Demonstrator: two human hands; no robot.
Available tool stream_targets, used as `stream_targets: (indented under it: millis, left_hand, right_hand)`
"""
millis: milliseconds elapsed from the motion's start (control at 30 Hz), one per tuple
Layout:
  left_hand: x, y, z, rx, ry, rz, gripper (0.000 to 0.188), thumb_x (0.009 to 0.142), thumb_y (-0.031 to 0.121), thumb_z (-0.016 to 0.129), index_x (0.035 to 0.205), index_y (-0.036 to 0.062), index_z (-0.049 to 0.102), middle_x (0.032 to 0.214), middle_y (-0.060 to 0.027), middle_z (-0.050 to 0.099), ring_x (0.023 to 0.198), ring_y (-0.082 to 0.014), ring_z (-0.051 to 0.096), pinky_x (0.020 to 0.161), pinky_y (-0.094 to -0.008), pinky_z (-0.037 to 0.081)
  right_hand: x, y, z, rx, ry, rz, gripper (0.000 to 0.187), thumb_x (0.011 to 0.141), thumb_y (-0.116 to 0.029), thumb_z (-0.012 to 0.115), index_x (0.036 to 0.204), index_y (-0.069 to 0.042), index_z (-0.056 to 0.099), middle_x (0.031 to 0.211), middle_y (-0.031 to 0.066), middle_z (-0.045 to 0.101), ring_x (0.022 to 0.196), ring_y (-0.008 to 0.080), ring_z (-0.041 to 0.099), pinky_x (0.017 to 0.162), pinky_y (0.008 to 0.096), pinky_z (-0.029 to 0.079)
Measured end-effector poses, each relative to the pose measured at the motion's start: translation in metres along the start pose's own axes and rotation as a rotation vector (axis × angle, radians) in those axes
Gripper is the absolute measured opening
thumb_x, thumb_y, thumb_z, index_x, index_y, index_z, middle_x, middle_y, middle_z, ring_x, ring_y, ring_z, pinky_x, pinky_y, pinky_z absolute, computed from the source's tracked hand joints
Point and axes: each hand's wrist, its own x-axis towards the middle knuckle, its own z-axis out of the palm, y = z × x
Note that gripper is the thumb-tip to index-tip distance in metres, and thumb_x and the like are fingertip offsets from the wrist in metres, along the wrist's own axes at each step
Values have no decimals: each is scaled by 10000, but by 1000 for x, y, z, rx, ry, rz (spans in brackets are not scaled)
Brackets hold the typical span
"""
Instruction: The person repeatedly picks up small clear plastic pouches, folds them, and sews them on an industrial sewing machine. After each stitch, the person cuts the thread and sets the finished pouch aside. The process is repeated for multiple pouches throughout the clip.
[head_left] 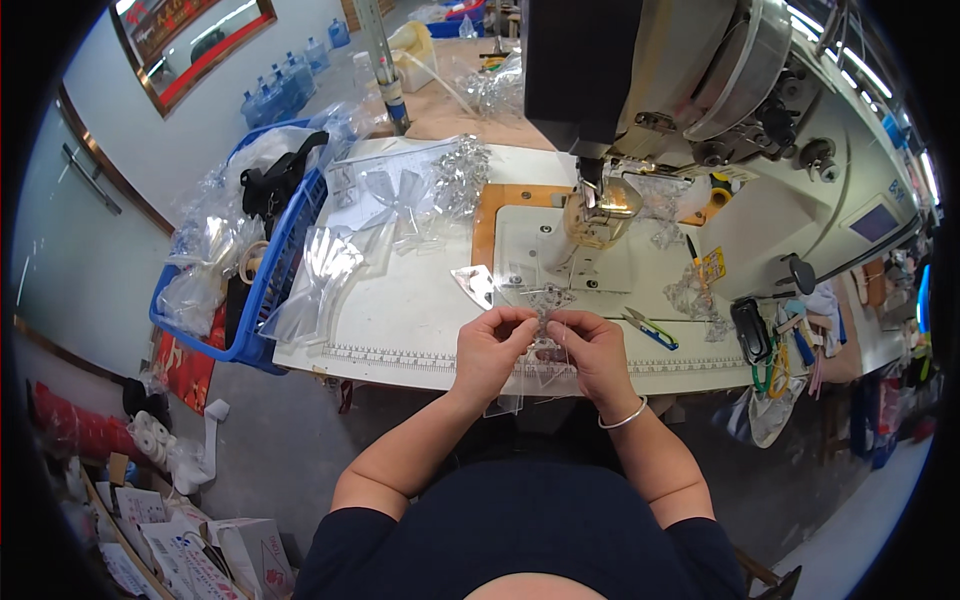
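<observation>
Both hands meet at the front of a white sewing table (400,320), just short of a sewing machine (740,200). My left hand (488,350) and my right hand (594,356) each pinch a small clear plastic piece (549,298) with thumb and fingertips. Its exact shape is hard to make out against the table. The machine's presser foot (592,195) stands beyond the fingers, apart from them. To the right of my right hand lie thread snips (650,329) with a green and blue handle.
At left, a blue basket (212,349) holds plastic bags and a black strap. Clear plastic sheets (322,270) and a clear bow-shaped piece (398,200) lie on the table near a shiny plastic heap (461,172). A ruler strip (420,361) edges the front. Tools (775,350) cluster at right.
</observation>
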Motion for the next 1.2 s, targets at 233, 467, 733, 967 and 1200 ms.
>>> stream_targets:
  millis: [233,467,733,967,1200]
  left_hand:
    - [1,7,-2,113,-18,-7,87,819,49,652,875,-10,621,750,-17,614,640,-42,534,580,-184,444]
    - [2,13,-3,201,-53,18,77,812,56,648,851,4,607,760,-19,624,679,-46,558,618,-192,460]
    - [4,9,-3,186,-43,60,114,794,44,651,866,-29,602,755,-74,640,665,-89,616,589,-221,519]
    - [3,13,-1,196,-50,69,109,784,37,645,847,-30,587,743,-74,635,657,-92,613,585,-220,513]
    - [9,-2,-3,225,-19,55,141,775,69,664,860,-11,585,747,-48,615,680,-82,566,631,-221,486]
  right_hand:
    - [-1,3,2,30,14,-15,137,845,-14,623,971,40,623,899,102,641,758,151,630,675,322,593]
    - [0,8,1,76,14,-15,154,840,-17,632,979,48,621,925,109,641,798,154,631,688,313,587]
    - [0,7,2,98,-12,-9,138,854,-19,616,978,42,612,929,107,637,800,157,630,688,318,587]
    - [0,9,-1,251,-54,17,120,857,-39,617,955,29,603,927,94,631,796,152,623,702,322,573]
    - [2,11,0,-36,13,-26,140,843,-79,644,935,17,604,855,74,637,732,130,616,607,295,566]
